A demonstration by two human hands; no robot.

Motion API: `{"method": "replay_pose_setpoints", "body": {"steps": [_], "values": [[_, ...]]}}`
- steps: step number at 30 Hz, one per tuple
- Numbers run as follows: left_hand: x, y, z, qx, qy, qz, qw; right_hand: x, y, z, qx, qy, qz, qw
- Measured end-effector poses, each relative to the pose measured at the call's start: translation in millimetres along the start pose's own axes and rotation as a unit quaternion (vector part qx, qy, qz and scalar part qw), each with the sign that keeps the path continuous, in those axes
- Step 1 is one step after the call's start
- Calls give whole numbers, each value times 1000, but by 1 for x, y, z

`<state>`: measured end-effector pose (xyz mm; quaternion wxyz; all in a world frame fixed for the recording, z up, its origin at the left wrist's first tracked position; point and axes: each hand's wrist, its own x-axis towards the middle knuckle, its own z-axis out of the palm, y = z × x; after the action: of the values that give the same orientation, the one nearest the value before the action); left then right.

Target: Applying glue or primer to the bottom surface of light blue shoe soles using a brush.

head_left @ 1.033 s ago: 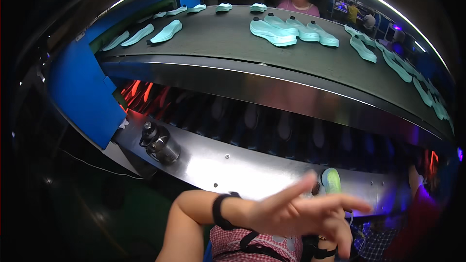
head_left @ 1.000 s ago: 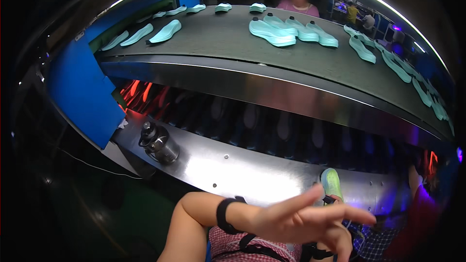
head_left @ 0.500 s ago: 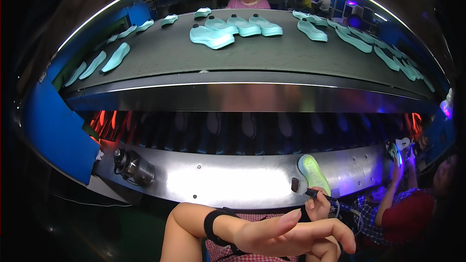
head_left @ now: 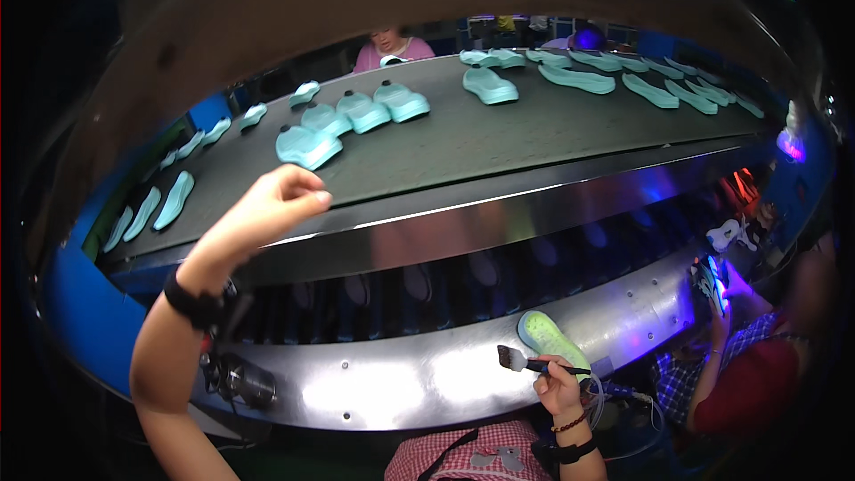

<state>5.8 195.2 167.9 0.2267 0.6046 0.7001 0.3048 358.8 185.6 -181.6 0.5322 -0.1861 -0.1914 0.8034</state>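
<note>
My left hand is raised over the near edge of the dark conveyor belt. Its fingers are bent, the thumb stands a little apart, and nothing shows between them. Just beyond the fingertips lies a pale turquoise shoe sole, with several more soles grouped behind it. Low on the right, my right hand grips a brush by its dark handle, pale bristles with a dark tip pointing left. A yellow-green shoe sole rests on the metal ledge beside the brush, partly covered by that hand.
A dark bottle stands on the left of the metal ledge. Thin hoses run by my right wrist. A co-worker sits on the right, holding a shoe. Another person is across the belt.
My left hand has moved from low in front of me out to the belt, up and left. My right hand still grips the brush. The view has tilted, and the soles appear farther left.
</note>
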Motion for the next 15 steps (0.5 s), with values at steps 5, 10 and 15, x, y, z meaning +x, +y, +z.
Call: {"method": "replay_pose_setpoints", "body": {"steps": [5, 10, 15], "values": [[96, -14, -25, 233, 93, -86, 964, 8, -3, -4, 30, 9, -4, 1000], [188, -65, -34, 310, 87, -65, 945, 10, 0, -21, 75, 20, 14, 997], [226, -89, -22, 345, 57, -182, 919, 14, 7, -38, 79, 54, 40, 995]]}}
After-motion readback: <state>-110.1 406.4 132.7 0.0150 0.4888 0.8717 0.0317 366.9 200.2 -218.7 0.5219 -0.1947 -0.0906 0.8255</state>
